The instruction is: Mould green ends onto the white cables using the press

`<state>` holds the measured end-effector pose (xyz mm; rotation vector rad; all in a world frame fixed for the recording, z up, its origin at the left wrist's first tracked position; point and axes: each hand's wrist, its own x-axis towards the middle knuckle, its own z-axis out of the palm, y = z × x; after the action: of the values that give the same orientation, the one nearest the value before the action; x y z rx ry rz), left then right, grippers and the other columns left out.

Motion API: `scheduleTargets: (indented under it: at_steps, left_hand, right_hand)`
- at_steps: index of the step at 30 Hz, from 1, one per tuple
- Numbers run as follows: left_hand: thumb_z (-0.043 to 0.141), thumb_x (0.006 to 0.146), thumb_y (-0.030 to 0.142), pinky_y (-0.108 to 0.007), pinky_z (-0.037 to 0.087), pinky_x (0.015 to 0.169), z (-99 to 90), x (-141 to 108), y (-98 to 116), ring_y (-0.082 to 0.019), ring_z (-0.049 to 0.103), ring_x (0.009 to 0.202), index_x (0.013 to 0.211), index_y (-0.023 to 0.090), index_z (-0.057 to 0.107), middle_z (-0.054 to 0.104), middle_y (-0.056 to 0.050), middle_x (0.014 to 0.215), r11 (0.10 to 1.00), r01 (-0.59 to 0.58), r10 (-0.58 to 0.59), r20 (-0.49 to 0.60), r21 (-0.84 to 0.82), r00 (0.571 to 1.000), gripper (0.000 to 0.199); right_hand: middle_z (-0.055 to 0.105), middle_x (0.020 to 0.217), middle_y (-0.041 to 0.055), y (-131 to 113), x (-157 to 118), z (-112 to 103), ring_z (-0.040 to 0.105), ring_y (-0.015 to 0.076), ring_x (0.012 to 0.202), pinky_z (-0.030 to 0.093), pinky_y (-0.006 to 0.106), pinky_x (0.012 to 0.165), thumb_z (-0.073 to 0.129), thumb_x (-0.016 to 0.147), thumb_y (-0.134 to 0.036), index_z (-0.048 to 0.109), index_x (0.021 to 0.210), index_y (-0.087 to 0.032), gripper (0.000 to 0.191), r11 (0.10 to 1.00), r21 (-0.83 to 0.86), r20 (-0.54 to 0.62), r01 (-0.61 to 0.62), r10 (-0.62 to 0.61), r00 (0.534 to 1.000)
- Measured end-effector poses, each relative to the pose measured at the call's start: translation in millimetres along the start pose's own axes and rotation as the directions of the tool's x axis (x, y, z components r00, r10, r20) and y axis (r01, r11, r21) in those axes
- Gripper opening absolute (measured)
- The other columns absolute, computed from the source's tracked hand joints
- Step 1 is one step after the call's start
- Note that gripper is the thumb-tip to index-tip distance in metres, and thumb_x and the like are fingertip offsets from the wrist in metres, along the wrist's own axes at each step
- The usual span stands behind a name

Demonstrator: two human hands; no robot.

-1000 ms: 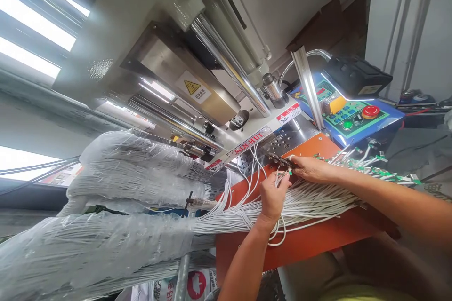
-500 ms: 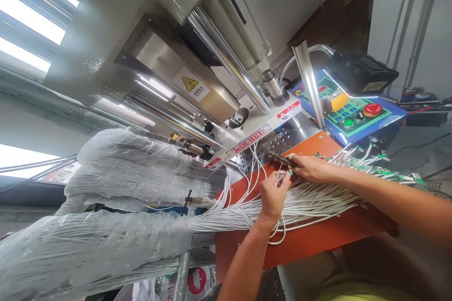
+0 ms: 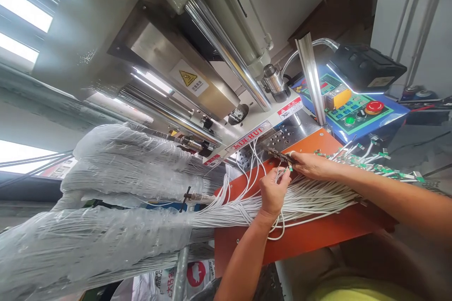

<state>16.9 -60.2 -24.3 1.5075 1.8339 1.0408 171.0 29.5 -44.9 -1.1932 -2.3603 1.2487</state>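
My left hand [image 3: 273,193] is closed in a pinch on a white cable with a small green circuit board [image 3: 290,168] at its end, just above the orange table. Beside it, my right hand [image 3: 310,165] grips the end of a dark metal mould plate [image 3: 280,155] that lies in front of the press. Under both wrists spreads a thick bundle of white cables [image 3: 226,214], their ends carrying green circuit boards [image 3: 384,153] on the right. Several white cables run from the bundle up toward the mould plate. My right fingertips are partly hidden.
The moulding press [image 3: 249,138] with its steel columns stands over the orange table [image 3: 303,240]. To the right is a blue control panel [image 3: 370,120] with red and green buttons. Plastic-wrapped cable bundles [image 3: 116,230] hang at the left, near a metal clamp post [image 3: 183,263].
My left hand has risen very slightly with the circuit-board cable, nearer the mould plate. My right hand stays on the plate. The whole view has shifted a little.
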Motion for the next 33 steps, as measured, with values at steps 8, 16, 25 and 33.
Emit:
scheduleTargets:
  at_steps: [8, 16, 25, 33]
  left_hand:
    - [0.062, 0.083, 0.037, -0.023, 0.051, 0.059, 0.5, 1, -1, -0.014, 0.064, 0.061, 0.086, 0.017, 0.07, 0.069, -0.003, 0.067, 0.997, -0.035, 0.036, -0.01, 0.062, 0.999, 0.022]
    - [0.063, 0.081, 0.035, -0.018, 0.038, 0.045, -4.6, 10, -9, -0.006, 0.045, 0.043, 0.096, 0.015, 0.067, 0.06, 0.003, 0.06, 0.977, 0.093, -0.062, 0.162, -0.191, 0.985, 0.025]
    - [0.05, 0.089, 0.047, -0.018, 0.041, 0.048, -16.4, 21, -11, -0.01, 0.057, 0.062, 0.106, 0.015, 0.069, 0.072, -0.008, 0.092, 0.956, 0.143, -0.118, 0.11, -0.255, 0.987, 0.041]
    - [0.057, 0.089, 0.032, -0.02, 0.047, 0.064, -21.3, 19, -4, -0.01, 0.061, 0.064, 0.106, 0.017, 0.066, 0.074, -0.004, 0.084, 0.998, -0.064, 0.063, 0.035, 0.021, 0.997, 0.025]
  right_hand:
    - [0.062, 0.085, 0.006, -8, -3, -11, 0.056, 0.0189, 0.07, 0.036, 0.027, 0.061, 0.04, 0.085, -0.023, 0.046, 0.097, -0.02, 0.014, 0.999, 0.029, 0.075, -0.019, 0.017, 0.997]
    - [0.065, 0.091, 0.0066, 3, -1, -7, 0.061, 0.0216, 0.08, 0.039, 0.027, 0.064, 0.05, 0.086, -0.058, 0.045, 0.096, -0.022, 0.038, 0.992, 0.092, 0.043, 0.082, -0.086, 0.995]
    - [0.065, 0.096, 0.012, -2, -2, -4, 0.064, 0.0275, 0.082, 0.039, 0.031, 0.062, 0.043, 0.091, -0.05, 0.044, 0.104, -0.022, 0.031, 0.993, -0.116, 0.062, -0.006, 0.013, 0.998]
    - [0.066, 0.099, 0.0104, 4, -3, -2, 0.064, 0.0244, 0.087, 0.043, 0.029, 0.07, 0.044, 0.092, -0.049, 0.045, 0.102, -0.022, 0.028, 0.998, -0.016, 0.026, 0.068, -0.068, 0.997]
